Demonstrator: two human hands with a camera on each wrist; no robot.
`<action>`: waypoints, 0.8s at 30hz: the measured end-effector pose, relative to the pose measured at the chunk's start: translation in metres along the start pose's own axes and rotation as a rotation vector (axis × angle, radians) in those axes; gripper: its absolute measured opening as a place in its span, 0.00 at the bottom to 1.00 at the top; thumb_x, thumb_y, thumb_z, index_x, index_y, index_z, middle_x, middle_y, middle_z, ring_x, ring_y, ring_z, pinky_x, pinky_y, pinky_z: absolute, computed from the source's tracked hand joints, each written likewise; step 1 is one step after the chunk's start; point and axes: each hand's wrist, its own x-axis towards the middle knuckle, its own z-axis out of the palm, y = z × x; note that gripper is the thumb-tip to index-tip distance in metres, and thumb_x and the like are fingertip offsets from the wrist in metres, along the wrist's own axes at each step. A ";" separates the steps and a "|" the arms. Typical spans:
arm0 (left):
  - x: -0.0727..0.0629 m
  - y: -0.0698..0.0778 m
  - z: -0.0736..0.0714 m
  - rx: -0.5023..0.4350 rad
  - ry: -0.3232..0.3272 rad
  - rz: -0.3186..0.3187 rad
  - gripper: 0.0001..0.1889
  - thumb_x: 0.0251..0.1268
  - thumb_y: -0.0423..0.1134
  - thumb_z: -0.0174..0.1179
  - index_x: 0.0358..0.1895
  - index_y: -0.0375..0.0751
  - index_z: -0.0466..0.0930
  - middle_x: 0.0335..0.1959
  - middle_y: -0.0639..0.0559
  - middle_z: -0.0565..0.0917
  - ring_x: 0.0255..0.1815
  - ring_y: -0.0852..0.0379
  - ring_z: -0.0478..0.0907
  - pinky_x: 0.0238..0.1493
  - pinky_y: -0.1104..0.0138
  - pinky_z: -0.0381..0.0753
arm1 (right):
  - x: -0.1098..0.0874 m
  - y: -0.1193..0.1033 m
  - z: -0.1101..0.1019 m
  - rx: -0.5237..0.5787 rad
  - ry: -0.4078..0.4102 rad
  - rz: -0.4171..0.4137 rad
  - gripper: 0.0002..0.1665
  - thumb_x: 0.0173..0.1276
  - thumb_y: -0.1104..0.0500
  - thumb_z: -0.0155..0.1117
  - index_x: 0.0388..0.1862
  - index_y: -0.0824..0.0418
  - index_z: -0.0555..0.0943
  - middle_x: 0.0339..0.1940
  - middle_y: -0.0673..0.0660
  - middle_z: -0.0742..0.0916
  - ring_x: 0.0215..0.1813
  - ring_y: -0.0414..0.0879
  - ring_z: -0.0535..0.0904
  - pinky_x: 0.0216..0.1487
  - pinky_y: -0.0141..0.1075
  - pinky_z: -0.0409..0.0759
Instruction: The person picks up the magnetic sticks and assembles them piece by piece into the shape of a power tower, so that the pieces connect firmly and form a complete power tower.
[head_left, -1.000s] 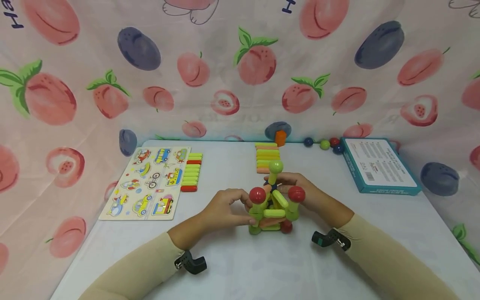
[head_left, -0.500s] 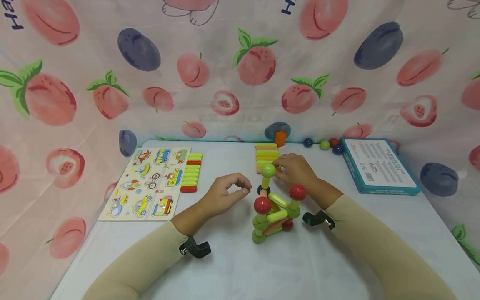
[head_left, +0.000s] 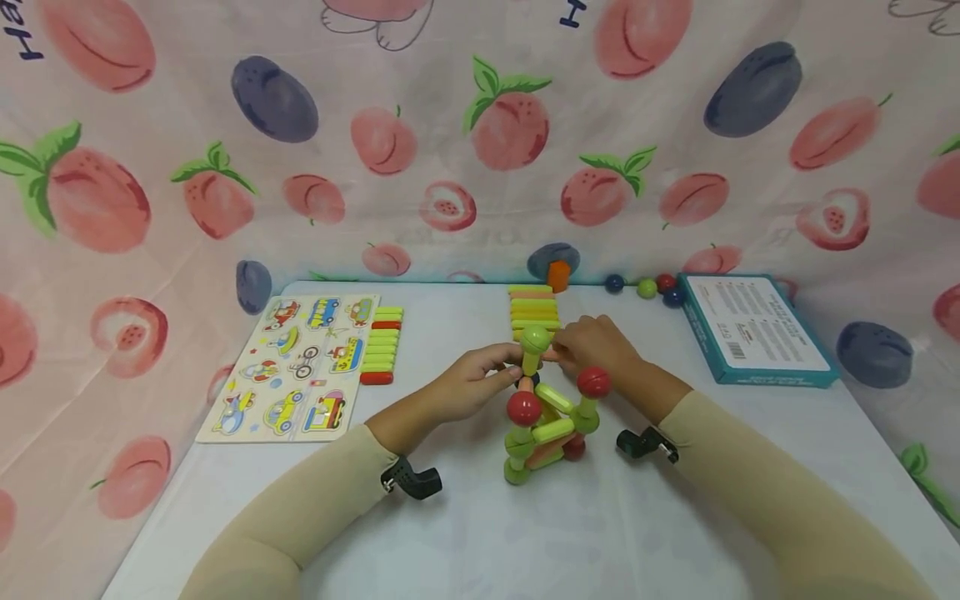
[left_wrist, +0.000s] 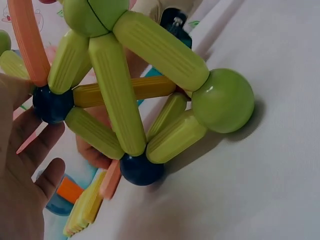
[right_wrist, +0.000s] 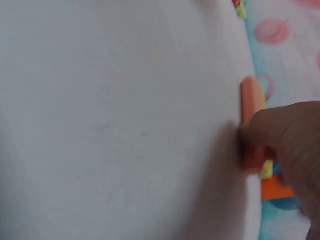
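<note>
Model (head_left: 553, 431), a mostly green lattice, stands on the white table (head_left: 450, 537), with two red balls (head_left: 523, 407) at its near upper corners and a green ball (head_left: 536, 337) topping the far one. On the model's left far side the left hand (head_left: 471, 383) has its thumb and fingers bent about a dark blue ball (left_wrist: 51, 105) of the lattice, closed to roughly that ball's width; how firmly they hold it I cannot tell. Just past the model's right far side, the right hand (head_left: 600, 350) is nearly closed, pinching a loose salmon-orange stick (right_wrist: 251, 97) between its fingertips; whether that stick touches the model is unclear. Directly behind the model lies a row of yellow, green and orange sticks (head_left: 534, 307), with an orange block (head_left: 558, 276) at its far end. Well to the model's left are a picture board (head_left: 296, 367) and, along its edge nearer the model, a column of green and red sticks (head_left: 382, 343). Beyond the model to the right sit four loose balls (head_left: 647, 288), next to a teal box (head_left: 761, 329) with a white printed panel.
</note>
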 end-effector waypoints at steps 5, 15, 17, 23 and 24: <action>0.002 0.001 0.002 0.033 0.031 -0.002 0.11 0.85 0.37 0.54 0.60 0.39 0.81 0.53 0.50 0.84 0.55 0.56 0.79 0.63 0.58 0.78 | -0.029 0.009 -0.019 0.440 -0.179 0.149 0.20 0.69 0.55 0.75 0.56 0.60 0.87 0.45 0.54 0.88 0.49 0.52 0.80 0.57 0.49 0.81; 0.000 -0.002 0.003 0.000 0.042 -0.028 0.13 0.87 0.36 0.51 0.63 0.38 0.80 0.58 0.48 0.84 0.53 0.55 0.79 0.60 0.60 0.81 | -0.073 0.018 -0.042 1.359 -0.246 -0.101 0.13 0.76 0.64 0.63 0.56 0.61 0.86 0.48 0.56 0.92 0.51 0.48 0.83 0.56 0.45 0.80; 0.000 -0.003 0.004 -0.006 0.041 -0.025 0.14 0.87 0.36 0.51 0.64 0.37 0.79 0.59 0.48 0.85 0.53 0.55 0.80 0.62 0.59 0.80 | -0.075 0.013 -0.043 1.354 -0.257 -0.111 0.12 0.76 0.63 0.64 0.55 0.57 0.88 0.49 0.55 0.91 0.53 0.49 0.83 0.58 0.46 0.80; 0.001 -0.001 0.006 -0.022 0.028 -0.026 0.15 0.87 0.36 0.50 0.65 0.37 0.78 0.60 0.47 0.84 0.54 0.54 0.79 0.63 0.59 0.80 | -0.076 0.005 -0.044 1.318 -0.251 -0.126 0.12 0.77 0.61 0.64 0.55 0.61 0.88 0.54 0.62 0.88 0.62 0.57 0.78 0.65 0.53 0.76; 0.002 -0.001 0.006 -0.024 0.026 -0.030 0.14 0.87 0.36 0.50 0.65 0.36 0.78 0.59 0.47 0.84 0.54 0.54 0.79 0.62 0.59 0.80 | -0.076 0.004 -0.044 1.308 -0.253 -0.140 0.13 0.78 0.61 0.64 0.56 0.63 0.87 0.56 0.64 0.88 0.64 0.58 0.77 0.66 0.55 0.74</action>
